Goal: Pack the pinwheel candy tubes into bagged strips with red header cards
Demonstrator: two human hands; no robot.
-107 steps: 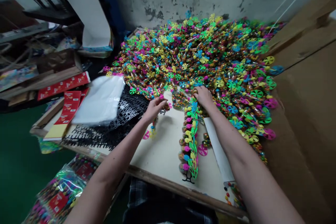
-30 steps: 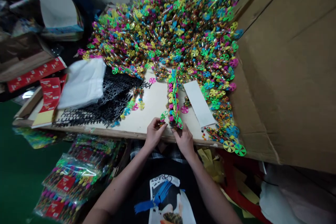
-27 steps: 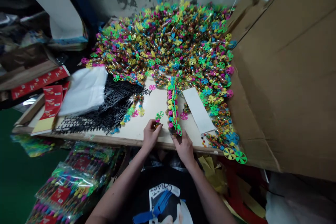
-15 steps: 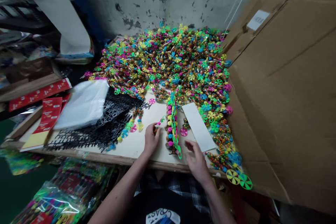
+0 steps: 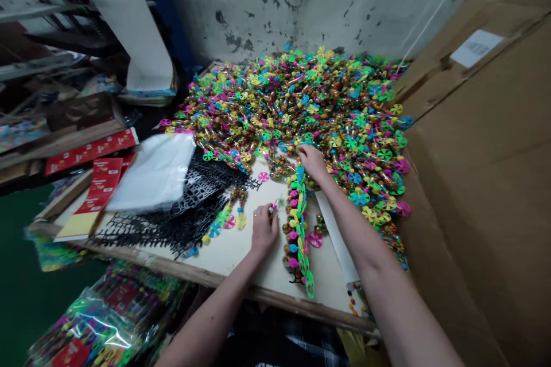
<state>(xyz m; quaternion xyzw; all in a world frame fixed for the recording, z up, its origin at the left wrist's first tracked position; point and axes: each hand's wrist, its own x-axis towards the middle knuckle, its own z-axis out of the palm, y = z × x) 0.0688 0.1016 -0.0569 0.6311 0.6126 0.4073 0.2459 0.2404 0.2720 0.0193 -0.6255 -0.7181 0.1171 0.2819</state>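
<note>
My left hand (image 5: 264,228) is closed around a small candy-filled windmill toy, whose pink cap and green part (image 5: 278,203) stick out past the fingers. To its right lies a row of windmill toys (image 5: 297,229), lined up side by side on a black plastic strip, their fan wheels overlapping. My right hand (image 5: 313,161) reaches past the row's far end to the near edge of the large pile of loose windmill toys (image 5: 301,97). Its fingers are bent down among them, and what they grip is hidden. A pink-wheeled toy (image 5: 315,239) lies right of the row.
Black plastic netting (image 5: 172,206) and clear bags (image 5: 155,166) lie on the left, beside red printed cards (image 5: 101,183). A white card strip (image 5: 338,235) sits under my right forearm. A big cardboard box (image 5: 482,183) walls the right side. Packed bags (image 5: 94,321) are below the table.
My right hand has moved from beside the row's near end forward to the pile. The left hand stays by the row, still holding its toy. The view has shifted left.
</note>
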